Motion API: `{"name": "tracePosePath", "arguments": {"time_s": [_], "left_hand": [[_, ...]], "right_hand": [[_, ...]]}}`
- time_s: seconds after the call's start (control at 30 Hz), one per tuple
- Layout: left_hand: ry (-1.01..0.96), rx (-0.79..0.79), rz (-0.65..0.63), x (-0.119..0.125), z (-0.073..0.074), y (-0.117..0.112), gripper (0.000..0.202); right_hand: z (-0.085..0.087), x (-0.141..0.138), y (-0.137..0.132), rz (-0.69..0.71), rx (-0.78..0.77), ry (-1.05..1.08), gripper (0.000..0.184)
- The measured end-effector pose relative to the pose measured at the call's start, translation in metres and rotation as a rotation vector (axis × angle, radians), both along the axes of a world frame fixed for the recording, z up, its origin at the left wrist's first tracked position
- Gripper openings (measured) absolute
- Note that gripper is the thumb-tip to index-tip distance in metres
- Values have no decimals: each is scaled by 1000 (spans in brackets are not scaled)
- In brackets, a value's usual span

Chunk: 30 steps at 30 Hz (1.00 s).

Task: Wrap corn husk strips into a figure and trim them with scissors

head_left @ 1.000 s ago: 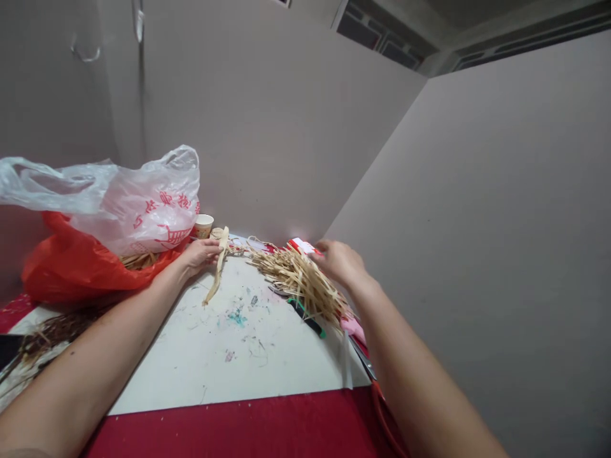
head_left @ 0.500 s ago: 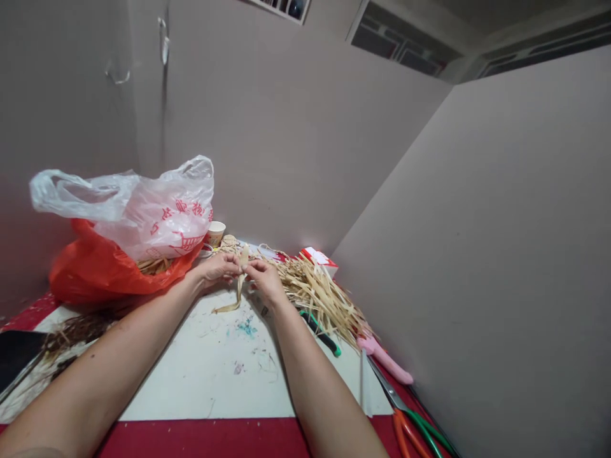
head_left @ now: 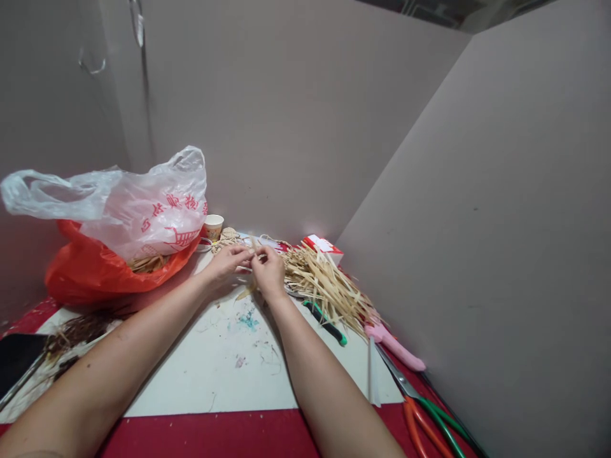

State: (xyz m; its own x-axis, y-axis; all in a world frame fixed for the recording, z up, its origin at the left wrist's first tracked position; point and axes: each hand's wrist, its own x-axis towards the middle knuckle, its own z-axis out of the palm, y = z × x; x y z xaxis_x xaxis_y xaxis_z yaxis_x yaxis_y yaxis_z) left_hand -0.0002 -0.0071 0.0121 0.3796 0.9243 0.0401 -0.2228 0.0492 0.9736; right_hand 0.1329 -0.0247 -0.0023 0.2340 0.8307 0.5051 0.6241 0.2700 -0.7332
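Presently we find both hands raised just over the far part of the white board point(head_left: 214, 375), fingertips meeting. The left hand point(head_left: 231, 259) and the right hand point(head_left: 268, 275) each pinch the same pale dried strip point(head_left: 244, 294). Its lower end hangs out below the right hand and reaches down to the board, while its upper part is hidden between the fingers. Both grips are closed on the strip; we cannot tell how firmly.

Just to the right of the hands lies a loose pile of straw point(head_left: 329, 287), spread across the board's far right corner. A green-and-black tool point(head_left: 328, 322) lies at the near edge of that pile. A pink-handled tool point(head_left: 395, 347) rests further right, close to the side wall. Near it, orange-and-green scissors point(head_left: 422, 416) lie on the red cloth point(head_left: 210, 436), with the blades pointing toward the pile.

A red-and-white box point(head_left: 323, 245) sits behind the straw, against the back wall. A paper cup point(head_left: 213, 226) stands behind the left hand, beside a white plastic bag point(head_left: 147, 207) with red print. That bag rests on top of an orange bag point(head_left: 90, 270) from which more straw shows. Dark dried stalks point(head_left: 71, 329) lie at the board's left edge, beside a black object point(head_left: 14, 359) that we cannot identify.
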Motion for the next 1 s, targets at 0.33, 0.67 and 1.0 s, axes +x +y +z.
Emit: {"name": "tracePosePath", "arguments": {"time_s": [0.33,0.67,1.0], "left_hand": [[12,48,187,-16,-6,16,36],[4,19,129,-19,-1,15,34],[53,0,68,-21,3,12,21]], "right_hand": [[0,-11,0,189,9,233,25],[3,-10,-3,421,-342,591,25],[4,-2,-1,414,-359,664,30]]}}
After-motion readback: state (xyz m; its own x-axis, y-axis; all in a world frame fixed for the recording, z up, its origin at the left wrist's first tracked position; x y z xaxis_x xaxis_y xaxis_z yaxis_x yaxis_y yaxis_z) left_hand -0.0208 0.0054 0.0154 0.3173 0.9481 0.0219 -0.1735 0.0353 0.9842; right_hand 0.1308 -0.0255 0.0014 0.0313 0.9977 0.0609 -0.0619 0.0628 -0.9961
